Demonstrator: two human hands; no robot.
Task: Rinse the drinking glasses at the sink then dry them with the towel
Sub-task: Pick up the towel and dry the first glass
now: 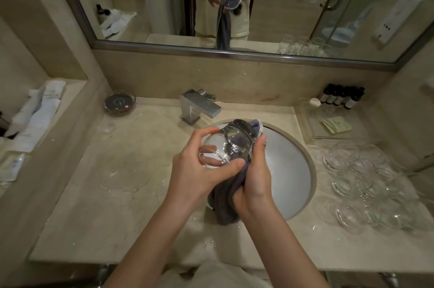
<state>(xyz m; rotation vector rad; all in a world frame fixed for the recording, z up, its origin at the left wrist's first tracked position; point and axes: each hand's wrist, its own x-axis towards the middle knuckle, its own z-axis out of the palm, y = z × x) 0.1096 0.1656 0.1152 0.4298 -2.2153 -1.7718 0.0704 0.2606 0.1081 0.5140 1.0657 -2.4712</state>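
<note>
I hold a clear drinking glass (231, 141) on its side above the white sink basin (291, 165). My left hand (199, 170) grips its base end, fingers curled round the glass. My right hand (254, 177) grips a dark grey towel (226, 201) against the glass. Part of the towel is stuffed into the glass and pokes out at its mouth; the rest hangs below my hands. Several clear glasses (366, 184) stand on the counter to the right of the basin.
A square chrome faucet (199, 105) stands behind the basin. A round dark dish (119, 102) sits at the counter's back left, small dark bottles (341, 97) and a clear tray (328, 121) at the back right. Packaged items (40, 109) lie on the left ledge. A mirror (234, 6) faces me.
</note>
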